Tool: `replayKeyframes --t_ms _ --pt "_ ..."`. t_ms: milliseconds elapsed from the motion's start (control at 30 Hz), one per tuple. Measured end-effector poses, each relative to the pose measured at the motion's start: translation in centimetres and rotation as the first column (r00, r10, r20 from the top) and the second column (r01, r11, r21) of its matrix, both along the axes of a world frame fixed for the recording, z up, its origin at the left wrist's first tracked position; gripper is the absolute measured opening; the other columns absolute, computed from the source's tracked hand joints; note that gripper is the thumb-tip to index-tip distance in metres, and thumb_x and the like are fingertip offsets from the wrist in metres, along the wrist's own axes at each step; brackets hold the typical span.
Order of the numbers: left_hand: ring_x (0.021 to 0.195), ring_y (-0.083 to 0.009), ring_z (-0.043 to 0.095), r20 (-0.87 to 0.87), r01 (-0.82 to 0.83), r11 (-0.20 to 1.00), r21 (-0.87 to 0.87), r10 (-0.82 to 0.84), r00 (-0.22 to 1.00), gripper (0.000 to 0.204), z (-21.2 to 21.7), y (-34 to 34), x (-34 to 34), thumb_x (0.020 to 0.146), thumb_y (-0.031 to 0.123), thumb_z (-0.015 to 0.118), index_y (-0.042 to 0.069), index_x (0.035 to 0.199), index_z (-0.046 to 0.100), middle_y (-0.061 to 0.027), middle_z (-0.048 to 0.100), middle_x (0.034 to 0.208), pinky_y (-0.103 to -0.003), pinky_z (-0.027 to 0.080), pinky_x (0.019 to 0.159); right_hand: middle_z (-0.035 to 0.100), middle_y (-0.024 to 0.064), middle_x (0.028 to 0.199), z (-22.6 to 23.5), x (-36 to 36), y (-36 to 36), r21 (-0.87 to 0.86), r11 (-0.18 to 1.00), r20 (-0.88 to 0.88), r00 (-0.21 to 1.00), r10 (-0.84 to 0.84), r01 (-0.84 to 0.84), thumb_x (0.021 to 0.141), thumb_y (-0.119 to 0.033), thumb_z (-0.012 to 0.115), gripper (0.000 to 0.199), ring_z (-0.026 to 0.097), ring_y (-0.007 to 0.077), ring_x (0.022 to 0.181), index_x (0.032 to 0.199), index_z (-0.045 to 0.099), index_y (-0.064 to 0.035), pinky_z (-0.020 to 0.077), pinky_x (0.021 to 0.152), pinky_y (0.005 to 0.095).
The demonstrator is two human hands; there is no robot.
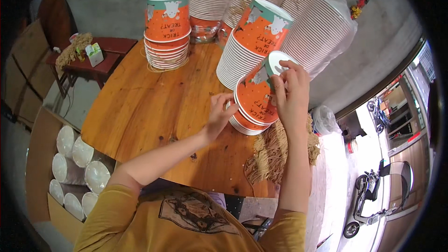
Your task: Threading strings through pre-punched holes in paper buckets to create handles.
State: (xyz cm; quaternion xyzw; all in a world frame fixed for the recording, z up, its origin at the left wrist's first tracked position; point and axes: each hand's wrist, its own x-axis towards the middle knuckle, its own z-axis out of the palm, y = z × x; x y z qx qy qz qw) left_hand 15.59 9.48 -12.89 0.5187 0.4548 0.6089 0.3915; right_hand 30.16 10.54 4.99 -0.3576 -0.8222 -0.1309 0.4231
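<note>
An upside-down orange paper bucket with a green band and white ghost figures caps a short nested stack near the table's right edge. My right hand grips it by its upper end, thumb on the side and fingers over the white base. At the lower rim, the curled fingers and thumb of my left hand press against the stack from the left. Just behind stands a taller stack of the same buckets, leaning. Another short stack, with string around its foot, stands at the far left.
Tall bagged stacks of buckets line the back of the wooden table. A bundle of tan string hangs over the right edge. Left below is a cardboard box of wrapped white-ended stacks. A scooter stands outside at right.
</note>
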Motion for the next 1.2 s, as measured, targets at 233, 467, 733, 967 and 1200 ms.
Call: replayKeyframes --t_ms 233,467,733,967,1200 --pt "0.106 -0.015 0.04 0.385 0.323 0.938 -0.129 -0.253 0.888 0.022 0.0 0.8 -1.1 0.088 0.024 0.058 0.003 0.082 0.059 -0.0044 0.046 0.105 -0.029 0.033 0.093 0.06 0.0124 0.113 0.4 -0.2 -0.5 -0.022 0.997 -0.038 0.997 0.072 -0.073 0.084 -0.008 0.066 0.018 0.053 0.0322 0.102 0.081 0.051 0.0005 0.0437 0.085 0.0414" --pt "0.084 -0.0077 0.048 0.316 0.296 0.954 0.043 -0.294 0.902 0.023 1.7 0.6 -0.5 0.09 0.023 0.055 0.003 0.079 0.058 0.0012 0.053 0.083 -0.026 0.037 0.08 0.06 0.014 0.113 3.2 0.5 -1.0 0.09 0.993 0.061 0.996 0.066 -0.072 0.084 -0.009 0.066 0.019 0.053 0.0337 0.102 0.082 0.05 0.0014 0.0441 0.086 0.0413" --pt "0.085 -0.0101 0.05 0.408 -0.022 0.974 -0.228 0.116 0.905 0.019 0.1 0.8 -0.7 0.094 0.023 0.055 0.004 0.096 0.059 -0.001 0.052 0.093 -0.026 0.04 0.079 0.059 0.0135 0.11 5.2 0.1 -1.6 0.101 0.992 0.054 0.996 0.075 -0.08 0.087 -0.008 0.062 0.015 0.055 0.0314 0.095 0.086 0.051 0.0024 0.0452 0.081 0.0388" --pt "0.098 -0.0133 0.048 0.155 -0.071 0.989 -0.132 0.092 0.984 0.029 5.7 -1.5 0.1 0.099 0.027 0.05 0.004 0.116 0.055 -0.0035 0.042 0.105 -0.027 0.038 0.091 0.06 0.0132 0.111 5.4 1.5 -2.2 0.043 0.998 -0.077 0.996 0.05 -0.046 0.089 -0.01 0.062 0.018 0.057 0.0288 0.092 0.083 0.05 0.0021 0.0468 0.077 0.0376" --pt "0.115 -0.0155 0.047 0.171 0.103 0.933 0.346 -0.171 0.97 0.042 10.7 -4.0 -1.2 0.093 0.029 0.06 0.003 0.125 0.05 -0.0072 0.047 0.123 -0.03 0.035 0.101 0.064 0.0138 0.115 10.6 3.8 -5.9 0.416 0.909 -0.163 0.98 0.112 -0.034 0.093 -0.013 0.06 0.014 0.06 0.017 0.099 0.089 0.058 -0.0005 0.0463 0.082 0.0245"
